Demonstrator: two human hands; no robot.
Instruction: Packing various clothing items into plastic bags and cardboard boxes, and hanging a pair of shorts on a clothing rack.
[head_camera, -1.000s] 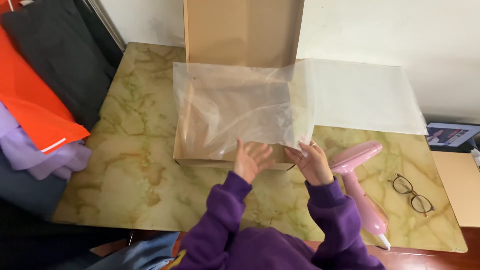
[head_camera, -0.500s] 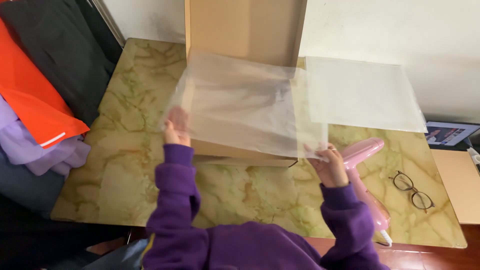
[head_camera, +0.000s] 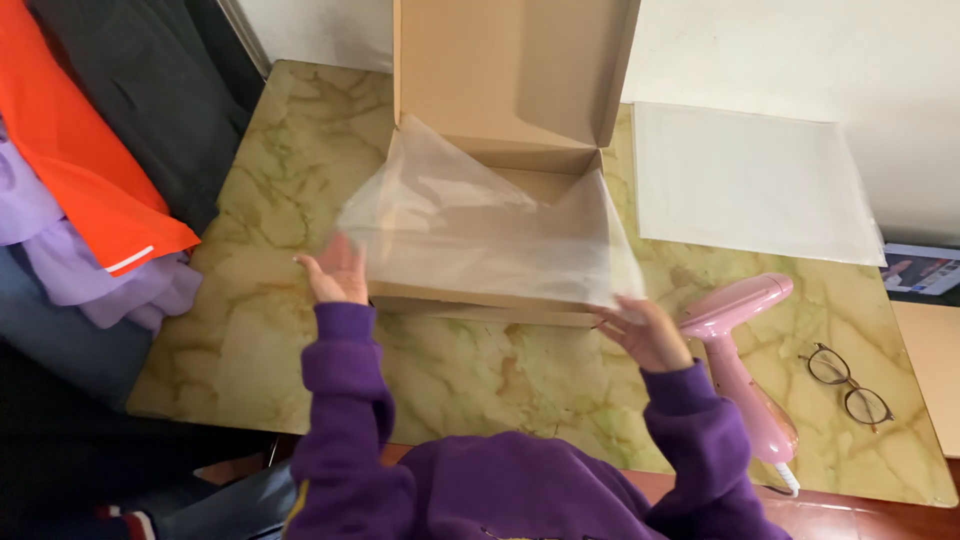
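A clear plastic sheet (head_camera: 490, 225) sags over the open cardboard box (head_camera: 510, 110) on the marble table (head_camera: 470, 370), its middle dipping into the box. The left hand (head_camera: 335, 272) holds the sheet's near left corner with fingers spread fairly wide, and the right hand (head_camera: 648, 330) holds the near right corner, fingers loosely curled; the exact pinch is blurred. Both arms wear purple sleeves. Just right of the right hand lies a pink steamer (head_camera: 745, 360), with glasses (head_camera: 848, 385) further right. A second clear sheet (head_camera: 750, 180) lies beyond them. Clothes (head_camera: 90, 160) hang at the left.
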